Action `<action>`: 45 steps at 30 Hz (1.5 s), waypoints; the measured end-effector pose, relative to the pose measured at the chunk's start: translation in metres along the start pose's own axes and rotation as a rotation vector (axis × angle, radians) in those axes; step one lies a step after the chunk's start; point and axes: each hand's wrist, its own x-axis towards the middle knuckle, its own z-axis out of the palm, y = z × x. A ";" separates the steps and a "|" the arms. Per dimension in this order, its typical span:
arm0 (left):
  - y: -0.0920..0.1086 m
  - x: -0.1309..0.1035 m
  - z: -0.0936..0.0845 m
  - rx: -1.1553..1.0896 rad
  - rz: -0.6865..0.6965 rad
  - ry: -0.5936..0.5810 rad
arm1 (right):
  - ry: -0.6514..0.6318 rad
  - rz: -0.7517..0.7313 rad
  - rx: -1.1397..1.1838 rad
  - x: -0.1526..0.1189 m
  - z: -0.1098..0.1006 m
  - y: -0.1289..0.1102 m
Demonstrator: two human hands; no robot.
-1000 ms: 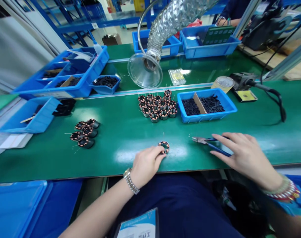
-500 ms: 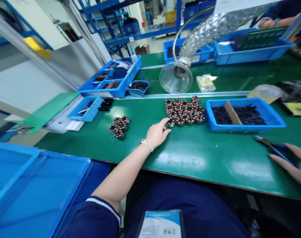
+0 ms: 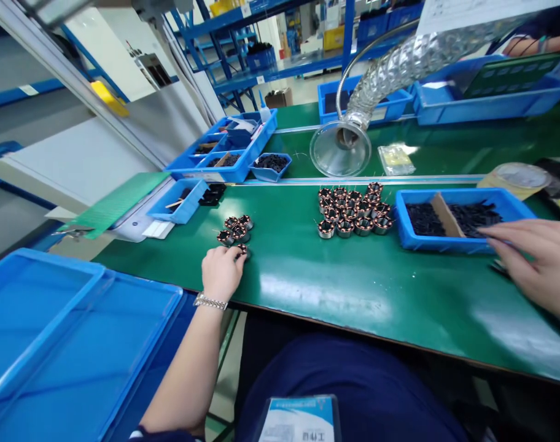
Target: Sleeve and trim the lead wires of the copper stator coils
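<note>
My left hand (image 3: 222,270) has its thumb and fingers closed round a copper-wound motor stator (image 3: 244,250) at the near edge of a small group of stators (image 3: 240,232) on the green table. To the right stands a larger cluster of stators (image 3: 349,212) in rows, several with thin wire ends sticking up. My right hand (image 3: 538,258) reaches to the near right rim of the blue bin (image 3: 464,244) holding black strips (image 3: 476,218). Its thumb and fingertips come together there; what they hold, if anything, I cannot make out. Dark pliers (image 3: 498,266) lie on the table, mostly hidden under that hand.
A clear extraction hood (image 3: 339,149) on a foil duct hangs behind the larger cluster. Blue trays (image 3: 250,153) with small dark parts stand at the back left, and a tape roll (image 3: 514,178) lies at the right. Large blue crates (image 3: 137,344) sit left of the table.
My left hand has moved left from the larger cluster to a stator in the small group. My right hand has let go of the pliers and moved up to the bin of black strips.
</note>
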 end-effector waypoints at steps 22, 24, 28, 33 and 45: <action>0.142 -0.039 -0.011 -0.931 0.583 -0.079 | -1.115 0.661 1.349 0.006 0.049 -0.151; 0.143 -0.040 -0.008 -0.990 0.559 -0.094 | -1.110 0.675 1.320 0.007 0.051 -0.151; 0.146 -0.042 -0.006 -1.026 0.472 -0.080 | -1.047 0.520 1.151 0.008 0.050 -0.146; 0.148 -0.047 -0.004 -0.997 0.361 -0.067 | -0.671 -0.332 0.315 0.007 0.041 -0.142; 0.135 -0.055 -0.021 -0.660 0.470 0.160 | -0.433 -0.335 0.340 -0.012 0.034 -0.121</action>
